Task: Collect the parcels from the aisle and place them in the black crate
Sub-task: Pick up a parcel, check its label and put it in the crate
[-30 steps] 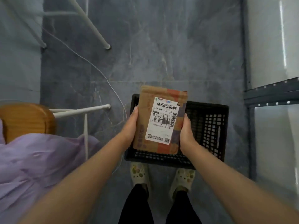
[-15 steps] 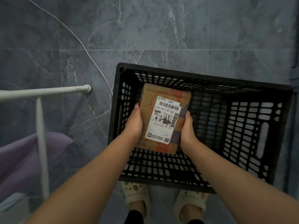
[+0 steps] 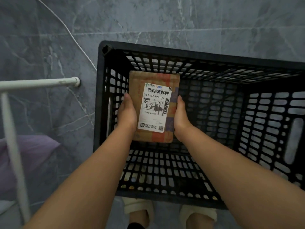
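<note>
A flat brown cardboard parcel (image 3: 153, 106) with a white shipping label lies face up inside the left part of the black crate (image 3: 181, 50). My left hand (image 3: 126, 111) grips its left edge and my right hand (image 3: 181, 115) grips its right edge. Both hands are down inside the crate, below its rim. My fingers are hidden under the parcel. I cannot tell whether the parcel touches the crate's slotted floor. No other parcel shows in the crate.
The crate stands on grey marbled floor tiles (image 3: 165, 17), just in front of my feet in pale slippers (image 3: 138, 210). White metal rack tubes (image 3: 38, 83) stand at the left, with lilac fabric (image 3: 28, 154) behind them. A thin white cable (image 3: 69, 32) runs across the floor.
The parcel has gone from above the crate's rim down into its left part, still held by both hands. My view has dropped closer to the crate.
</note>
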Tool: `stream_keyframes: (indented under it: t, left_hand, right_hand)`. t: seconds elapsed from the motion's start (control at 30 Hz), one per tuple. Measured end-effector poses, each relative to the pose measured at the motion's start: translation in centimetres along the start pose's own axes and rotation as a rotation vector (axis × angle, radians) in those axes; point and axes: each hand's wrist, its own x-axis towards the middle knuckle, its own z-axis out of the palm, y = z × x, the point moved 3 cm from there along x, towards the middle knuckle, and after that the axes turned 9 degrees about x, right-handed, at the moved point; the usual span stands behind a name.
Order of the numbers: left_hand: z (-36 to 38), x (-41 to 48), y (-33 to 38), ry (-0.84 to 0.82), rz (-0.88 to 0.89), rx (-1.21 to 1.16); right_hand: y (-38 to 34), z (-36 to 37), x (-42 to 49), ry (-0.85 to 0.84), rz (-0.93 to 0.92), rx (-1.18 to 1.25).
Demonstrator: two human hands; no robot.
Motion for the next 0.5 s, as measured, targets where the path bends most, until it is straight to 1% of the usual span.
stream_keyframes:
  t: [0.1,0.2,0.3,0.37,0.43,0.5]
  left_hand:
    - [-0.1,-0.9,0.6,-0.011,0.042,-0.033]
    - [-1.1,-2.9,2.0,0.032,0.145,0.027]
    - [-0.6,-3.5,1.4,0.123,0.308,0.224]
    - [-0.3,-3.9,0.7,0.165,0.353,0.302]
    - [-1.0,-5.1,0.7,0.181,0.416,0.414]
    - [-2.4,-8.1,2.3,0.106,0.511,0.549]
  right_hand:
    - [0.0,0.1,0.2,0.010,-0.010,-0.008]
    - [-1.1,0.6,-1.4,0.062,-0.052,-0.039]
    - [-0.7,0.3,-1.9,0.178,-0.063,-0.095]
    - [0.1,-0.3,-2.3,0.219,-0.076,-0.138]
    - [-0.2,-0.7,-4.2,0.206,-0.078,-0.148]
    - [-2.4,-0.6,-8.0,0.155,-0.084,-0.175]
